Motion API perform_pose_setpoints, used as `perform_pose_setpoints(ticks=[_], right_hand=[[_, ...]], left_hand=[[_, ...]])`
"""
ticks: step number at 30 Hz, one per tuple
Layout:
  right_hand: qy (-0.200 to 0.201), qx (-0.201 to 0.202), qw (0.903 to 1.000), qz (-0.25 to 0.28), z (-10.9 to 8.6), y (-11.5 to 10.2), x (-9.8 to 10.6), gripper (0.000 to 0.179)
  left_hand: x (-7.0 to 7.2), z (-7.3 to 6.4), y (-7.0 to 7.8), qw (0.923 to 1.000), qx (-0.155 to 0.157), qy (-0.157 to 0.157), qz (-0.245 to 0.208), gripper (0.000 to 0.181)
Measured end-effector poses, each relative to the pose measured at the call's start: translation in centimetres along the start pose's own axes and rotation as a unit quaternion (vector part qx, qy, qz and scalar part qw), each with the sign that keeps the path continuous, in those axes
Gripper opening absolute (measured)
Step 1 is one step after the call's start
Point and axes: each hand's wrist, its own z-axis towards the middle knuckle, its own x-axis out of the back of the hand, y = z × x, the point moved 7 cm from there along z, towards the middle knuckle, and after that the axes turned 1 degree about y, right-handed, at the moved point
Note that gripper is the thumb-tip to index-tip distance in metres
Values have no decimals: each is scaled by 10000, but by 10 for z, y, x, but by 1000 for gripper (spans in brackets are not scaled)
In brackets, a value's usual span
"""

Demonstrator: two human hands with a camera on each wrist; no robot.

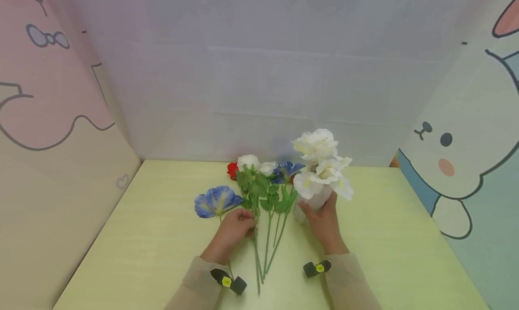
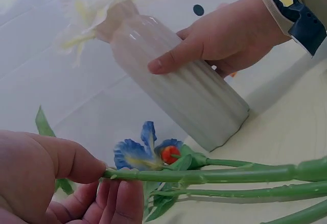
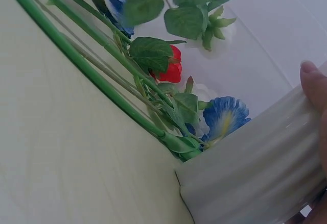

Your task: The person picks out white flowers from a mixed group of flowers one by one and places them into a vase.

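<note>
My right hand (image 1: 325, 220) grips a white ribbed vase (image 2: 163, 76) around its side; the vase stands on the table with white flowers (image 1: 322, 161) in its mouth. Between thumb and fingers, my left hand (image 1: 235, 231) pinches a green flower stem (image 2: 214, 176) in the left wrist view. That stem belongs to the bunch lying left of the vase, where white roses (image 1: 248, 161), a red rose (image 3: 172, 66) and a blue flower (image 1: 285, 171) show among green leaves. Which bloom tops the pinched stem I cannot tell. Another blue flower (image 1: 219, 201) lies left of the bunch, its stem passing under my left wrist.
The pale yellow table (image 1: 134, 238) meets a plain grey wall (image 1: 267, 84) at the back. Side walls with cartoon prints (image 1: 454, 134) stand left and right. Several stems (image 1: 267, 251) spread toward the table's front, between my forearms.
</note>
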Motion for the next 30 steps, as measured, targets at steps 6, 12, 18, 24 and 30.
perform_pose_setpoints(ticks=[6,12,18,24,30], right_hand=[[95,135,9999,-36,6,25,0,86],[131,188,9997,-29,6,25,0,86],[115,183,9998,29,7,24,0,84],[92,247,9996,44,7,24,-1,84],[21,144,9999,75,1,3,0,84]], left_hand=[[-1,-3,7,9996,-120,-93,-226,25],[-2,-7,17,9994,-222,-134,-250,33],[0,-3,20,9963,-529,-85,-677,48],[5,1,18,9928,-820,32,-868,61],[15,1,25,9913,-1043,280,-752,48]])
